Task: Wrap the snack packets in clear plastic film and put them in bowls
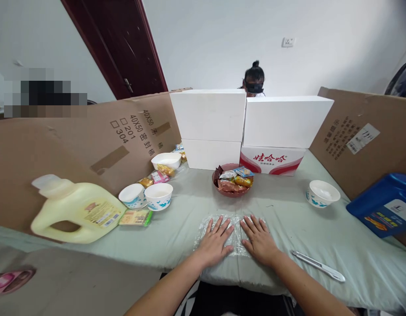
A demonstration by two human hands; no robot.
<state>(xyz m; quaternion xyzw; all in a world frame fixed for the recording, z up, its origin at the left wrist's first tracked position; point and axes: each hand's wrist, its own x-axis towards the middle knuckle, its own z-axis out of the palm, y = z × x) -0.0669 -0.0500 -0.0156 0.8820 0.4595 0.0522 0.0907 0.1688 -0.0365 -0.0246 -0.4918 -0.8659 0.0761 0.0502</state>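
A sheet of clear bubble wrap (236,241) lies flat near the front edge of the table. My left hand (215,241) rests palm down on its left part, fingers spread. On the right part lies my right hand (259,239), also palm down with the fingers apart. Neither hand grips anything. Just beyond the hands stands a reddish bowl (232,192) filled with several wrapped snacks (231,186). To the right of my right forearm is a white utility knife (317,265), lying slantwise on the cloth.
Paper bowls (159,196) and snack packets stand left, beside a yellow detergent jug (80,210) lying tilted. Right are another paper bowl (322,194) and a blue bottle (383,205). White boxes (209,118) and cardboard panels (137,131) wall the table. A person (254,81) is behind the boxes.
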